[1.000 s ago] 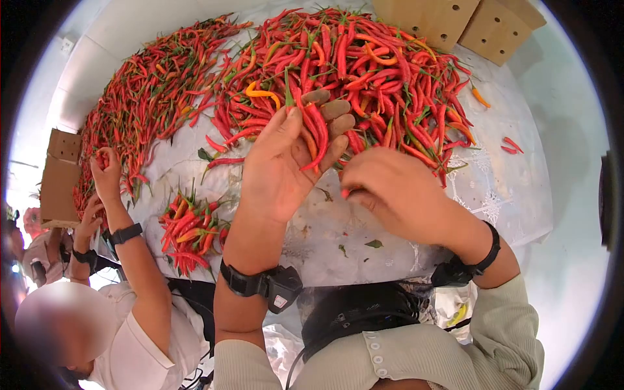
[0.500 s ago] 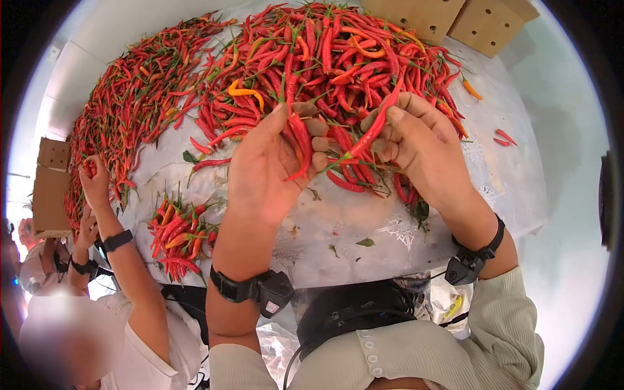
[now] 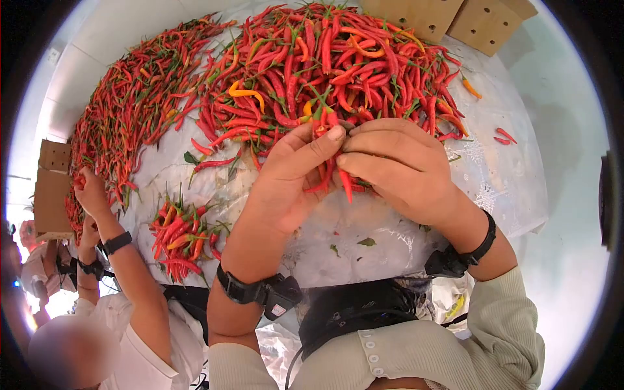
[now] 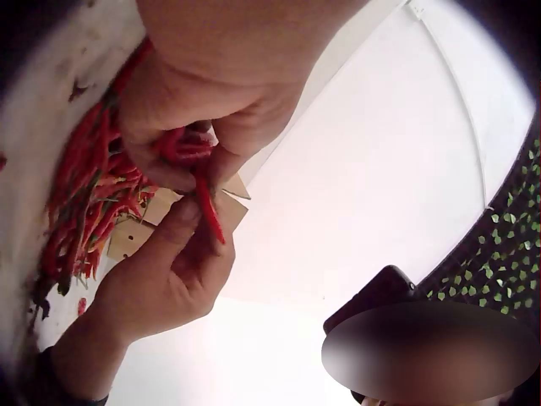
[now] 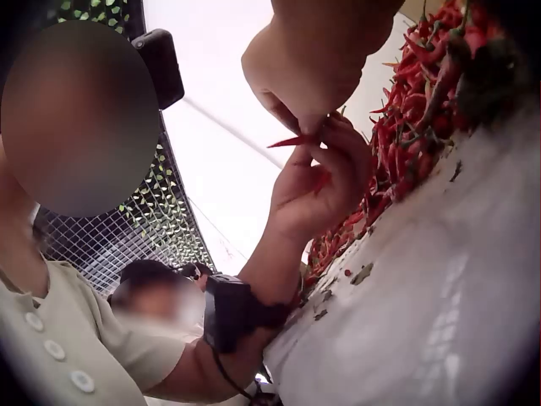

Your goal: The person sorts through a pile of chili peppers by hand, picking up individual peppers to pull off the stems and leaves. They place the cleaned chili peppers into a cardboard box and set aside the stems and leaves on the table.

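In the head view my left hand [image 3: 286,175] grips a few red chillies [image 3: 324,122], its thumb across them and their green stems pointing up. My right hand [image 3: 406,166] meets it from the right, fingers curled round a red chilli [image 3: 346,185] whose tip hangs down between the hands. The left wrist view shows that chilli [image 4: 208,205] between the fingertips of both hands. In the right wrist view its tip [image 5: 288,143] sticks out to the left. A large heap of red chillies [image 3: 377,71] lies just behind the hands.
A small pile of chillies [image 3: 179,235] lies left of my forearm. Another heap [image 3: 136,91] spreads at the far left, where another person's hand [image 3: 93,194] works. Cardboard boxes [image 3: 487,26] stand at the back right. Loose chillies [image 3: 505,136] and a leaf [image 3: 366,242] lie on the tabletop [image 3: 513,188].
My right hand has moved left from the heap's front edge to my left hand, bringing a chilli. My left hand has shifted slightly right, its thumb now across its chillies.
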The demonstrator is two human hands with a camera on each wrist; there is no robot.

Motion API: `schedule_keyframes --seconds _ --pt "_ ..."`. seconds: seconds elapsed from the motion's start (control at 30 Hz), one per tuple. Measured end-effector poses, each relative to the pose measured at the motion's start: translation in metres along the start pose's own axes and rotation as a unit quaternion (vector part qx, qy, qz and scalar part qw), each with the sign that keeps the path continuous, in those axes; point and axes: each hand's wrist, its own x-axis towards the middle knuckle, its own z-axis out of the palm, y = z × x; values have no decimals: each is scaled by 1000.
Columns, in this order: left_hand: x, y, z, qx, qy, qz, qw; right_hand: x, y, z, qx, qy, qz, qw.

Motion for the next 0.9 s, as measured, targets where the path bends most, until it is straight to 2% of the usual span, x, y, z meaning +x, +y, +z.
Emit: schedule_keyframes --seconds 0.1,0.17,0.27,0.4,0.5,0.73,0.83,0.87,0.9 --pt "4 1 -10 4 7 17 1000 3 1 0 -16 -3 2 1000" --pt "3 5 -14 3 9 22 1000 7 1 -7 -29 -5 44 999" --pt "2 9 -11 -2 -4 24 1000 6 11 -22 -106 4 143 984" --pt "1 6 -12 -7 -31 38 999 1 25 -39 -46 50 321 945" --pt "-1 6 -9 8 -24 47 999 -7 32 -42 -53 -9 285 957" --pt "0 5 -9 40 4 31 999 -15 39 -68 -37 -143 400 904" --pt "0 1 -1 44 42 23 998 -20 38 -60 -31 -87 317 944" --pt "-1 4 -3 34 47 12 998 -20 35 -56 -85 -111 244 960" --pt "-1 6 -3 25 51 1 998 -20 29 -52 -103 -170 269 942"
